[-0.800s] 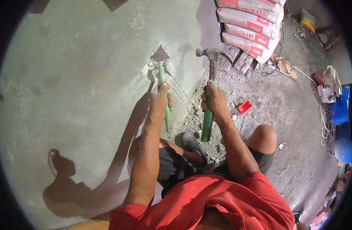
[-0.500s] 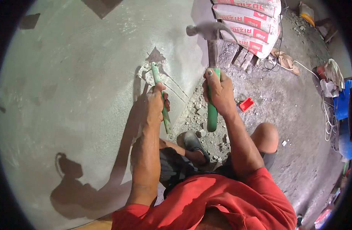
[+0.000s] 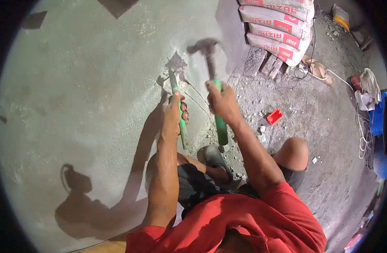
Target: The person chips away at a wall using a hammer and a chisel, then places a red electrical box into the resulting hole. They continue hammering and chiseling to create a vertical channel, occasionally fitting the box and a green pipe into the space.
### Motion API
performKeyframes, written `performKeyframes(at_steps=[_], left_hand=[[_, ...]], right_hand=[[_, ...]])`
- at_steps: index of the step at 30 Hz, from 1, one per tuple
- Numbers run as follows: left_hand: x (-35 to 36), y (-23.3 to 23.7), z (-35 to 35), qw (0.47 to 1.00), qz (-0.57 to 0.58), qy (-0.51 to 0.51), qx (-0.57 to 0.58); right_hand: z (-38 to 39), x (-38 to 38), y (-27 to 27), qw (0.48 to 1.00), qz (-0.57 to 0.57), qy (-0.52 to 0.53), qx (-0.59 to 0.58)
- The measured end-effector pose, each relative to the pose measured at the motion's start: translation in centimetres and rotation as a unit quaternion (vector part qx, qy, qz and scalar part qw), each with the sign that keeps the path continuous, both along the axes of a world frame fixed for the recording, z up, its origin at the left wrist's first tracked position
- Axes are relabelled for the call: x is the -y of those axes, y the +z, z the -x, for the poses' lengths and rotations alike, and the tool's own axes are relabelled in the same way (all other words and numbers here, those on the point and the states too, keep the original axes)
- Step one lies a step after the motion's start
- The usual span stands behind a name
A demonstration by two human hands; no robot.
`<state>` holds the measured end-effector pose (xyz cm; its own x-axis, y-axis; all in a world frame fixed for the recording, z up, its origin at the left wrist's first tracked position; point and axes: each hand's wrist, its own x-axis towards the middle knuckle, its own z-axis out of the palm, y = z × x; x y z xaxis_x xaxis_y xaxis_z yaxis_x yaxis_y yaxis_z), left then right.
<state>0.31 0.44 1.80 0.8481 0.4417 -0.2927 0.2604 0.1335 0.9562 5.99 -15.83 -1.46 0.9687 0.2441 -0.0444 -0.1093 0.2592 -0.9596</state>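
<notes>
My left hand [image 3: 174, 114] is wrapped round a green chisel [image 3: 173, 82], whose upper end rests at a chipped patch [image 3: 165, 80] in the grey plastered wall [image 3: 96, 92]. Just above the chisel's end is a dark, roughly triangular hole [image 3: 176, 62]. To the right, my right hand [image 3: 223, 102] grips the green handle of a hammer [image 3: 221, 128]. Its metal head is raised, slightly blurred, up and right of the chisel and apart from it. A cut line runs down the wall from the patch.
Printed sacks [image 3: 278, 29] are stacked on wooden slats at the upper right. A small red box [image 3: 274, 117] lies on the dusty floor. Rubble [image 3: 225, 148] lies along the wall's foot by a shoe [image 3: 215, 157]. White cable and blue containers [image 3: 380, 114] are far right.
The hammer and my right hand have moved left, nearer the chisel, and the hammer head now tilts left. My left hand still holds the chisel at the chipped patch. The view has shifted slightly.
</notes>
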Motion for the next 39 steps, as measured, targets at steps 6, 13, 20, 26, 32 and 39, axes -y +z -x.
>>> performKeyframes(at_steps=[6, 13, 20, 26, 32, 39], left_hand=[[0.3, 0.5, -0.2, 0.999, 0.048, -0.004, 0.025], [0.9, -1.6, 2.8, 0.993, 0.116, -0.027, 0.017], [2.3, -3.4, 5.1, 0.997, 0.005, -0.074, -0.022], [-1.3, -6.1, 1.1, 0.999, 0.002, -0.025, -0.047], [3.3, -5.1, 3.7, 0.985, -0.024, -0.155, -0.079], [0.5, -1.2, -2.6, 0.964, -0.254, -0.071, 0.007]], right_hand=[[-0.6, -1.2, 0.7, 0.991, 0.091, -0.047, 0.081], [0.6, 1.9, -2.4, 0.983, 0.169, 0.066, -0.002], [1.4, 7.4, -0.6, 0.992, 0.121, 0.042, -0.019], [2.4, 10.8, -0.4, 0.997, 0.067, -0.012, -0.044], [1.7, 12.4, -3.6, 0.996, 0.05, -0.05, -0.062], [1.9, 12.5, -2.5, 0.995, 0.016, -0.062, -0.079]])
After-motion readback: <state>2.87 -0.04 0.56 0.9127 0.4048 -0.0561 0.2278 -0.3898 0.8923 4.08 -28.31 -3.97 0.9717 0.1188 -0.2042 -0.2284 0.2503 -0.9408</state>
